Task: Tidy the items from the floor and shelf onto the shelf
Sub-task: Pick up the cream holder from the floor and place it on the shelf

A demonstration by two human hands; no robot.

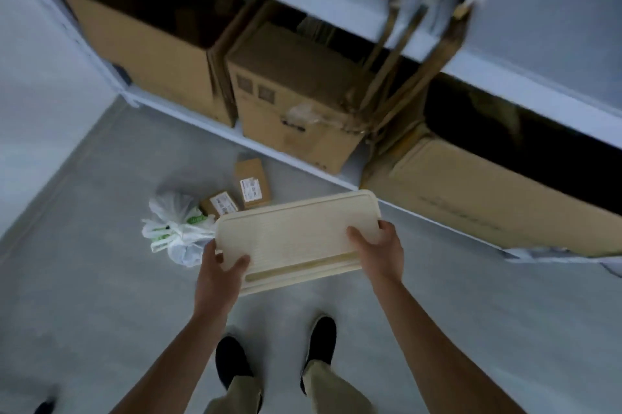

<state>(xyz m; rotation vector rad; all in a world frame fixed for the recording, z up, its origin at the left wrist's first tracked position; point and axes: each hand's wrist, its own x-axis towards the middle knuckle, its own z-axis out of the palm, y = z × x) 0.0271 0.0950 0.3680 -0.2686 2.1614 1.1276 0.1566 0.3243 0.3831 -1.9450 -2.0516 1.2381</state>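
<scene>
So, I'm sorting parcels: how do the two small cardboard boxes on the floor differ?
The farther small box is longer and narrower; the nearer small box is shorter and squatter. The nearer one lies against the white plastic bag; the farther does not. Both are brown cardboard with a white label on top.

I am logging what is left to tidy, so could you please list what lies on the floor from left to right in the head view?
White plastic bag → smaller labelled cardboard box → larger labelled cardboard box. The cream tray, held above them in both hands, is left out.
</scene>
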